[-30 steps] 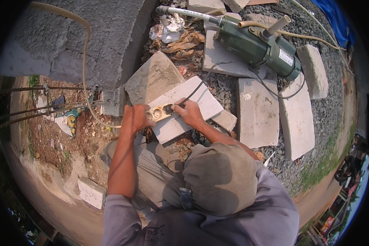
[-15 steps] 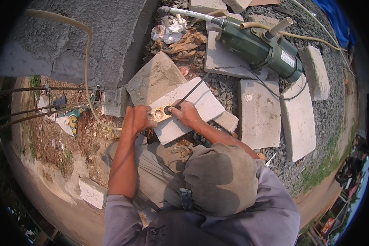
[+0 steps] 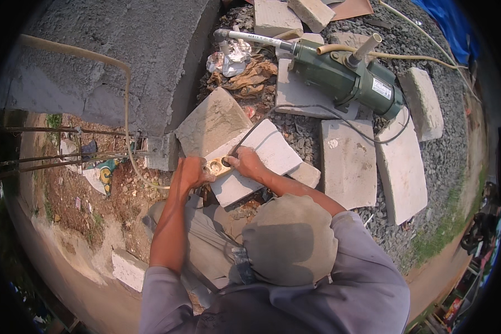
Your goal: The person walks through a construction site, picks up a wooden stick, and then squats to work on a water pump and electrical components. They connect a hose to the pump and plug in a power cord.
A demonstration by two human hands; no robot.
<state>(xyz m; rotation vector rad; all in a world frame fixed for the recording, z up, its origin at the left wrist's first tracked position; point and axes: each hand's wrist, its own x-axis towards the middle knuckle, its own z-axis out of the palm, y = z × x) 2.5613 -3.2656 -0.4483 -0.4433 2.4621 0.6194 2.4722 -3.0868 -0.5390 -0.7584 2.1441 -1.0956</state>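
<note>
A cream-coloured power strip (image 3: 215, 166) with round sockets lies across my two hands, above a pale concrete block (image 3: 273, 149). My left hand (image 3: 191, 172) is closed around its left end. At the other end, my right hand (image 3: 250, 163) grips a black plug (image 3: 226, 161) that sits at the rightmost socket; its fingers partly hide how far in it is. From the plug a black cable (image 3: 295, 106) runs up and curves right to a green water pump (image 3: 339, 78), which rests tilted on blocks.
Several concrete blocks (image 3: 348, 164) lie on grey gravel (image 3: 451, 139) to the right. A rough concrete wall (image 3: 122, 61) stands at the upper left, with rusty rebar (image 3: 44, 131) beside it. A beige hose (image 3: 129, 106) hangs down it. Crumpled wrappers (image 3: 234, 58) lie near the pump's pipe (image 3: 256, 38).
The cable between plug and pump now forms a smoother, higher arch. My hands keep their hold on the strip and plug; the whole view has shifted slightly.
</note>
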